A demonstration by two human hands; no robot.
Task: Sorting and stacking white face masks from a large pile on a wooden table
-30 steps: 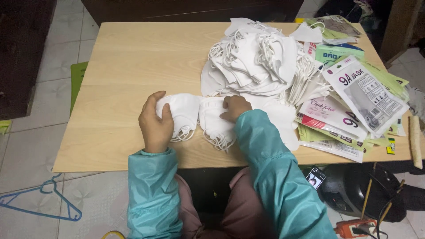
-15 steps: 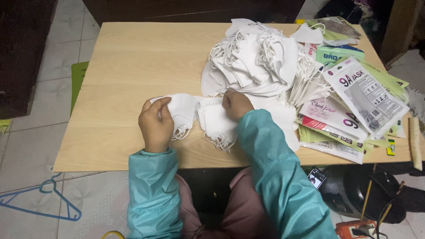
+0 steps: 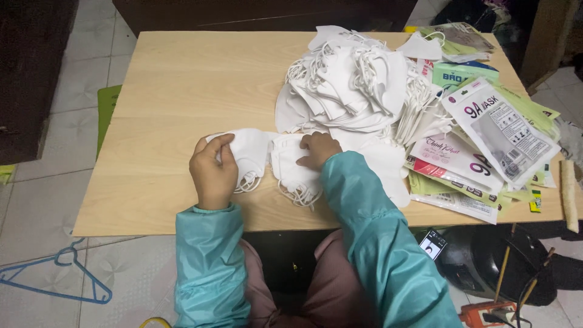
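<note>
Two white masks [image 3: 267,155] near the table's [image 3: 182,79] front edge were pinched by the left hand [image 3: 214,170] and pressed flat by the right hand [image 3: 317,150], so their loose ear loops could be snagged.

I see flat white, pink and green plastic packets [image 3: 486,143] fanned across the tabletop's [image 3: 182,91] right end; small lit phone screen [image 3: 432,245] below.

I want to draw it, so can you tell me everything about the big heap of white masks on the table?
The heap of white masks lies on the far right part of the light wooden table. The masks look like soft folded fabric, piled loosely at all angles, with thin white ear loops sticking out in tangles. On its right the heap touches a spread of flat printed packets. Its near edge runs towards the right hand, which rests on a separate mask.
</note>
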